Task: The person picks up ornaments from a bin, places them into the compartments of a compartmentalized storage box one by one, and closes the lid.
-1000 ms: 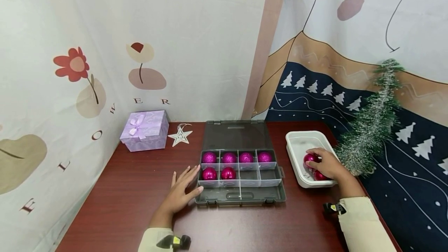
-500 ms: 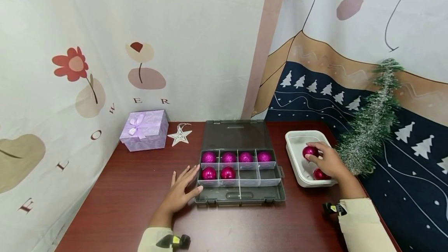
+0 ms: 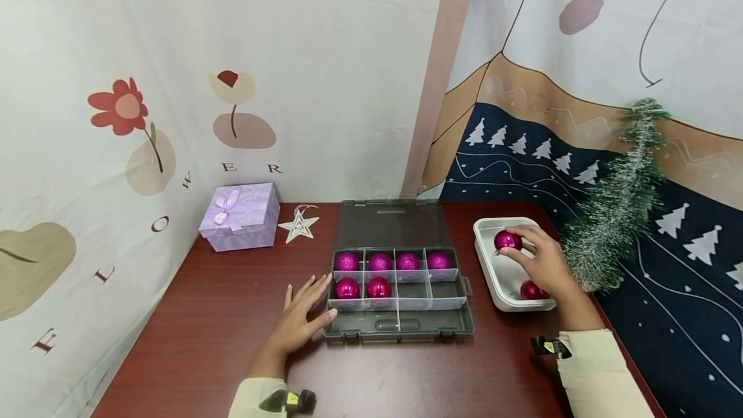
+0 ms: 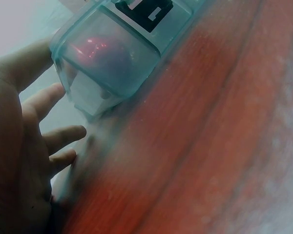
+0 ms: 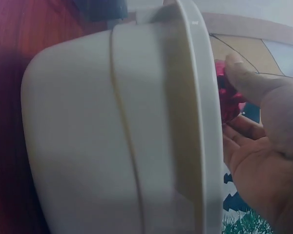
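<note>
My right hand [image 3: 545,262] pinches a shiny magenta Christmas bauble [image 3: 507,241] between thumb and fingers, over the white tub [image 3: 486,269]. In the right wrist view the bauble [image 5: 228,92] shows just past the tub's rim, partly hidden by it. Another bauble [image 3: 531,290] lies at the near end inside the tub. With fingers spread, my left hand [image 3: 300,321] touches the left side of a grey compartment box [image 3: 400,335], whose lid stands open at the back. Glittery baubles [image 3: 409,260] fill its back row. Two shiny ones [image 3: 378,288] sit at the left of the middle row.
At the back left of the table [image 3: 232,315] stands a lilac gift box [image 3: 244,217] with a bow. Beside it lies a white star ornament [image 3: 299,226]. A frosted green tinsel tree [image 3: 615,211] rises just right of the tub, against the printed cloth.
My right hand has lifted the bauble from the tub's floor and moved it up and slightly left. The left hand and the compartment box stay where they were.
</note>
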A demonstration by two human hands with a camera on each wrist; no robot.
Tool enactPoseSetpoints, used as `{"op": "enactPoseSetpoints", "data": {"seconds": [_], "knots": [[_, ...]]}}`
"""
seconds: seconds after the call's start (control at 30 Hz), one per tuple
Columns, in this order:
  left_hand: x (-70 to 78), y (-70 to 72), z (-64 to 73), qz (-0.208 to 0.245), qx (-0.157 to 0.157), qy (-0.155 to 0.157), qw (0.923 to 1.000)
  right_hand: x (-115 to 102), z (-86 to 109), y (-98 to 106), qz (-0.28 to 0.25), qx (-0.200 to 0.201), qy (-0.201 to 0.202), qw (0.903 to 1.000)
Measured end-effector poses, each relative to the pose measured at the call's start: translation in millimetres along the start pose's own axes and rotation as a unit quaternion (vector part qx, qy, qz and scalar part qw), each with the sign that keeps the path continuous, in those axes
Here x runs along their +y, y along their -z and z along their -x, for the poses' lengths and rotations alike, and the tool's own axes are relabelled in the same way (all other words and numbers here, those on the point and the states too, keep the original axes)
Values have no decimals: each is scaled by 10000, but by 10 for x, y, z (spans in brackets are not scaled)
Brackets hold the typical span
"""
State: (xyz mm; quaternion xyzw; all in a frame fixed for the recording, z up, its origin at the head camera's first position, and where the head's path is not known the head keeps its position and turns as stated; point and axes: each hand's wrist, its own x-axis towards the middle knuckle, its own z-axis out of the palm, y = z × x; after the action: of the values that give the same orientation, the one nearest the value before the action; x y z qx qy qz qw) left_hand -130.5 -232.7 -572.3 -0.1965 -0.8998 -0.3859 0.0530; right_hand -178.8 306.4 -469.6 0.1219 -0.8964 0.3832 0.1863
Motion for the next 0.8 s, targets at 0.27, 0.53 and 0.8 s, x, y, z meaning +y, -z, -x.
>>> {"op": "enactPoseSetpoints", "data": {"seconds": [0.27,0.53,0.8], "knots": [[19,8,3,20,-14,9,10000,-145,14,-70,-533,631,130,9965],[33,7,7,24,-14,48,10000,-238,5,-251,-1072,904,418,9892],[35,5,-4,27,12,26,10000,-395,-15,-434,-1388,728,276,9873]]}}
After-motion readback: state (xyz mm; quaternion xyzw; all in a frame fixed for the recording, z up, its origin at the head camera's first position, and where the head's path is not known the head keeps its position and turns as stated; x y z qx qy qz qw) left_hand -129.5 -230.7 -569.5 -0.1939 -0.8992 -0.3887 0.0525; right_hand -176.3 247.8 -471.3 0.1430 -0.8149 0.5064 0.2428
